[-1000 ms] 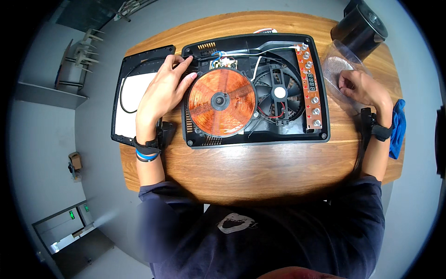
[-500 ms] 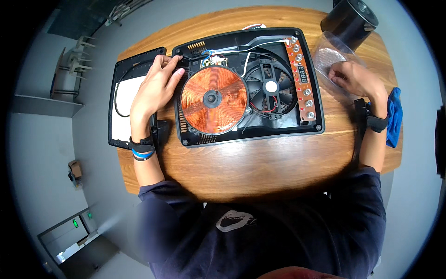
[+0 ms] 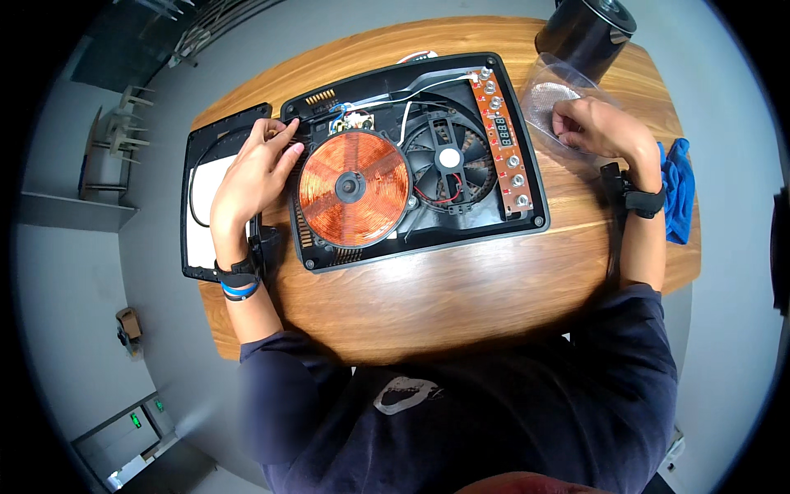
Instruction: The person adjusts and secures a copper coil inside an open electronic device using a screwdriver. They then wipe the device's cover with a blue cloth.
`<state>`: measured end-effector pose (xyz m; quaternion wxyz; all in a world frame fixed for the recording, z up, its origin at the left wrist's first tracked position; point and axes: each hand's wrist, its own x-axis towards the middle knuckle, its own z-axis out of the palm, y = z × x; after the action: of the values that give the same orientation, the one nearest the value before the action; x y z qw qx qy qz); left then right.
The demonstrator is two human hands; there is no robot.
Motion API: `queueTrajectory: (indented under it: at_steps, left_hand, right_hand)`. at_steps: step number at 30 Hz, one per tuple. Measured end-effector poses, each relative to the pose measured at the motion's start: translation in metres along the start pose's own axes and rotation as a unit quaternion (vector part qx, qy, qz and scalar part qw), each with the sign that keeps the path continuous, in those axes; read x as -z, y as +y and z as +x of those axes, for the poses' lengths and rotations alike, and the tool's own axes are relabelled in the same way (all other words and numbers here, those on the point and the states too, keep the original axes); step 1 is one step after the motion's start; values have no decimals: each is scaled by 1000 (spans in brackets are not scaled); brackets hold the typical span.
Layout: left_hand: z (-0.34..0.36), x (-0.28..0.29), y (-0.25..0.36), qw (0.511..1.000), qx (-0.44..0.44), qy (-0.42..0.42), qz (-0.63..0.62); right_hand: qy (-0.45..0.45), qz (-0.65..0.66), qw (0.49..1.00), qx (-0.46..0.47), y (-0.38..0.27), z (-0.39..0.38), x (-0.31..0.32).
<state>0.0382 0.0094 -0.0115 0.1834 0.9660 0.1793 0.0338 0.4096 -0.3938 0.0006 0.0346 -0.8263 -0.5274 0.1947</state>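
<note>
An opened induction cooker base (image 3: 428, 235) lies on the table, showing a round copper coil (image 3: 329, 193), a black fan (image 3: 436, 169) and a brown circuit board (image 3: 512, 156) with a small display. My left hand (image 3: 255, 173) is at the base's upper left edge, thumb and index finger apart, the index fingertip by the black power cord (image 3: 309, 118). Over a clear plastic container (image 3: 547, 86) at the right, my right hand (image 3: 597, 128) has its fingers curled together in a pinch, the tips reaching into it. What they hold, if anything, is hidden.
Left of the base lies a black-rimmed panel (image 3: 196, 247) with a white sheet, partly under my left arm. A black lidded pot (image 3: 580, 41) stands at the far right of the wooden table (image 3: 395, 305). A blue cloth (image 3: 679, 198) lies beside my right wrist.
The whole view has shifted, so the table and everything on it sit further left and slightly turned. Both hands keep nearly the same places, the right one still at the clear container.
</note>
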Motion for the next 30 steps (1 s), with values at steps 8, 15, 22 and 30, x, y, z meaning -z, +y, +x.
queueTrajectory:
  at_steps: [8, 15, 22, 30]
  left_hand:
    - [1, 3, 23, 996, 28, -8, 86]
    - [-1, 6, 32, 992, 2, 15, 123]
    - [3, 9, 17, 997, -10, 33, 63]
    - [26, 5, -46, 997, 7, 22, -76]
  right_hand:
    - [0, -9, 1000, 2, 2, 1, 0]
    - [-13, -19, 1000, -16, -6, 3, 3]
    - [-11, -14, 1000, -11, 3, 5, -2]
    - [70, -4, 997, 35, -4, -7, 9]
